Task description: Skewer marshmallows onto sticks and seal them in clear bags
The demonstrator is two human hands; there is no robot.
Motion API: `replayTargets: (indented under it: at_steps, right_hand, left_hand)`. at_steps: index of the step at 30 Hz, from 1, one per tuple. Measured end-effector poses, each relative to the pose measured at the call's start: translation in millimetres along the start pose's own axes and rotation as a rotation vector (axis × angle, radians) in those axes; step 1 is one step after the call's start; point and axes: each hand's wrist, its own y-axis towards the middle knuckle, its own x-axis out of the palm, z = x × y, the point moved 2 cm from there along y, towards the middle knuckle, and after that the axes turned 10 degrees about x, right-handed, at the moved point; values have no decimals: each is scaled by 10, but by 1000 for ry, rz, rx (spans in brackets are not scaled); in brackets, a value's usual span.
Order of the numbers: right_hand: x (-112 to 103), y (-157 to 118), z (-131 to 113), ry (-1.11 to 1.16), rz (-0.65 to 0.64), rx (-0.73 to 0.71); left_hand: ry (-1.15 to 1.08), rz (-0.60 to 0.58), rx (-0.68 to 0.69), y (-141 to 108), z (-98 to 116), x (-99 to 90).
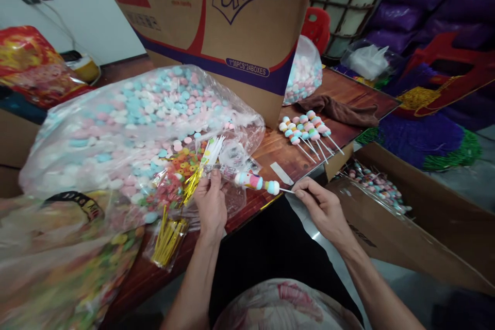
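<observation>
A candy skewer (pixel 251 181) of pastel marshmallows and gummy pieces spans the space between my hands. My right hand (pixel 319 206) pinches the end of its white stick. Closed on a small clear plastic sleeve (pixel 224 170), my left hand (pixel 211 200) is at the other end; the skewer's far end appears to lie inside that sleeve. Just beyond my left hand are white sticks (pixel 213 148) and gold twist ties (pixel 192 185). A packet of gold twist ties (pixel 169 240) lies nearer me, and ring-shaped gummies (pixel 185 165) sit behind.
A big clear bag of marshmallows (pixel 116 118) covers the table's left. Finished skewers (pixel 305 129) lie at right, near a brown cloth (pixel 344 109). A tall carton (pixel 232 46) stands behind. An open cardboard box (pixel 410 247) at right contains more skewers.
</observation>
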Motion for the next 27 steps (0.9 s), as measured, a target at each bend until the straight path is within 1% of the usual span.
replayTargets:
  at_steps: [3, 5, 7, 10, 15, 17, 20, 23, 25, 27]
  right_hand:
    - [116, 5, 28, 42, 17, 38]
    - [204, 6, 34, 44, -7, 37]
    - [288, 3, 35, 34, -40, 31]
    - [391, -16, 41, 20, -47, 24]
    - [589, -84, 78, 20, -40, 28]
    - [690, -96, 78, 36, -20, 26]
    - [835, -80, 41, 58, 50, 24]
    - [918, -55, -10, 77, 87, 16]
    - [915, -64, -26, 84, 44, 29]
    - [866, -102, -19, 71, -57, 63]
  left_hand:
    - [13, -45, -20, -50, -43, 9]
    - [15, -85, -46, -83, -78, 20]
    - [-12, -90, -50, -100, -99, 29]
    - [-68, -69, -52, -95, -101, 48]
    - [-77, -135, -110, -127, -99, 126]
    - [-88, -145, -135, -176, -120, 152]
    - [-99, -167, -159, -254, -145, 176]
    - [-122, -207, -181, -282, -125, 188]
    - [-139, -220, -211, -260, -91, 185]
    - [-159, -198, -217, -216, -56, 166]
